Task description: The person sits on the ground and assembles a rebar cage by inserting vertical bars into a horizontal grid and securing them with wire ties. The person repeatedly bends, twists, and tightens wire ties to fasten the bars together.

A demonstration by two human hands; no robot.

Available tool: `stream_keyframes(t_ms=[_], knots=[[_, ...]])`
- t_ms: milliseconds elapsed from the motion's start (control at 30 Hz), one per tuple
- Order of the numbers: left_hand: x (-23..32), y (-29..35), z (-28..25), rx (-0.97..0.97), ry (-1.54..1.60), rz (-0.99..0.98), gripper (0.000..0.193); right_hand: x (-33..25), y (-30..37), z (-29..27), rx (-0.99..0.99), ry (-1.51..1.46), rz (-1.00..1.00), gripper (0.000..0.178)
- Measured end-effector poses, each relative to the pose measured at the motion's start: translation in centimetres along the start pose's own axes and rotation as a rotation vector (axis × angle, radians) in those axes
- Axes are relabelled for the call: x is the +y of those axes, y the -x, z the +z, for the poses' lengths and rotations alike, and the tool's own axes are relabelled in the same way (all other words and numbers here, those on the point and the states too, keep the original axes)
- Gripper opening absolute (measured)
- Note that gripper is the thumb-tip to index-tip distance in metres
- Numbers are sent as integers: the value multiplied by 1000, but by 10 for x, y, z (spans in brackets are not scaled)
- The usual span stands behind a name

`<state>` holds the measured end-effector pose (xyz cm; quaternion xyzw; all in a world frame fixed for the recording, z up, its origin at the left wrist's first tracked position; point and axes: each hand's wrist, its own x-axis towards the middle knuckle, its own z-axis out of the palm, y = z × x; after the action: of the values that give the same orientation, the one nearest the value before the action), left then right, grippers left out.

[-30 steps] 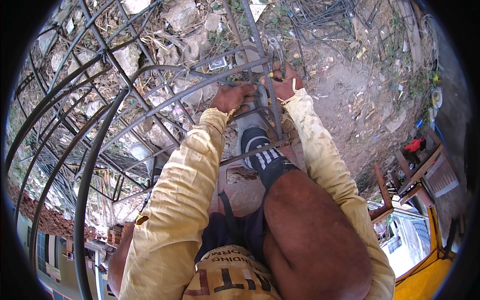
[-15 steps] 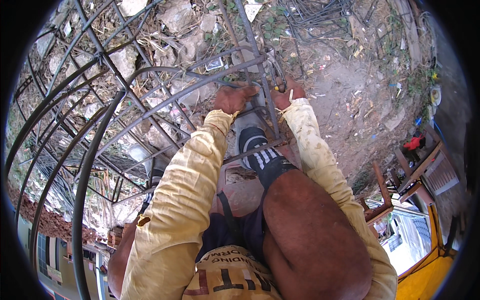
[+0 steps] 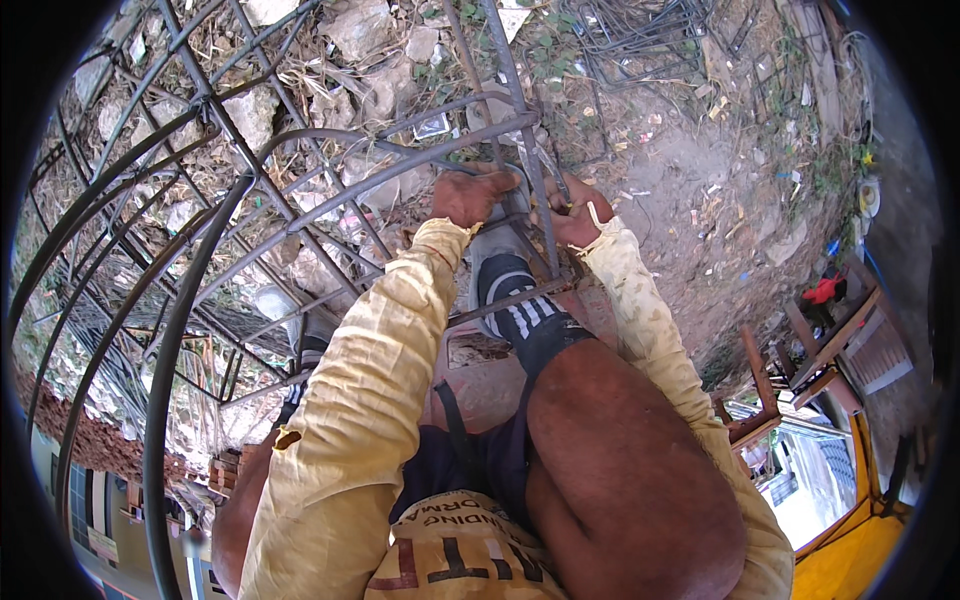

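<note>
A cage of steel reinforcing bars [image 3: 420, 156] stands in front of me and stretches off to the left. My left hand [image 3: 468, 196] is closed at one of its thin bars, beside the upright corner bar; the fingers partly hide what they grip. Just right of that corner bar, my right hand [image 3: 574, 212] is wrapped around a pair of pincers [image 3: 552, 170]. The tool's jaws point away from me, close to the bars, and its handles are mostly covered by the fingers. Any tie wire there is too small to make out.
My shoe and striped sock [image 3: 520, 305] are among the bars. Stones and dry grass [image 3: 355, 95] lie beneath the cage. A heap of bent steel [image 3: 640, 40] lies at the far right. Wooden furniture [image 3: 835, 345] stands right, near a yellow frame [image 3: 850, 550].
My right hand has shifted slightly toward me with the pincers, whose jaws have come nearer the corner bar. The left hand has stayed at nearly the same place.
</note>
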<state>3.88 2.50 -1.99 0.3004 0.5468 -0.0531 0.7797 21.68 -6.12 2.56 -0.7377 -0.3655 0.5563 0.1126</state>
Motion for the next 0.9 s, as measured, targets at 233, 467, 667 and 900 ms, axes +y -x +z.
stream_keyframes(t_ms=[233, 467, 667, 900], knots=[[5, 6, -1, 49, -16, 64, 30, -18, 5, -27, -106, -305, 227, 26], [1, 4, -4, 2, 132, -27, 33, -50, 18, -82, -15, 20, 110, 52], [7, 8, -9, -71, 109, -110, 39, -62, 17, -96, -268, 722, -31, 60], [-11, 3, -12, -102, -103, 100, 27, -66, 25, -88, -370, 622, 3, 61]])
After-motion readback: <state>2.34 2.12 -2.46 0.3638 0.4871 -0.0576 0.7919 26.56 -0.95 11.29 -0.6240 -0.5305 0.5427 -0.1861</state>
